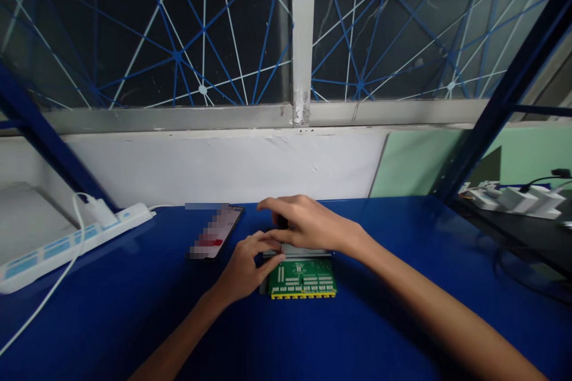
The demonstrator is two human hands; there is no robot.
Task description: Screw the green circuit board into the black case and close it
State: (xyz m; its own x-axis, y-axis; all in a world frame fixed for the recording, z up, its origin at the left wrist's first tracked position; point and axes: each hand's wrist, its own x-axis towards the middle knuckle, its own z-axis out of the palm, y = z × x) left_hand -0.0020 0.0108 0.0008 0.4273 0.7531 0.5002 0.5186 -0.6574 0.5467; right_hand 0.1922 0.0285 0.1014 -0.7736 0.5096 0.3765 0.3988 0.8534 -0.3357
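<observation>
A green circuit board (301,277) with pale printed markings and a yellow strip along its near edge lies on the blue table. Behind it runs a grey metal-looking part (308,253), mostly covered by my hands. My left hand (248,265) grips at the board's far left corner, thumb against the board and fingers over the grey part. Above that part, my right hand (313,223) is curled with fingers around a small dark object (282,222). Only a bit of this object shows, so its kind is unclear. Both sets of fingertips are close together.
A phone (217,232) with a partly blurred screen lies left of my hands. A white power strip (75,247) with a plugged-in charger and white cable sits at the far left. Blue frame posts (473,137) flank the table (179,315). More plugs (518,199) stand at right.
</observation>
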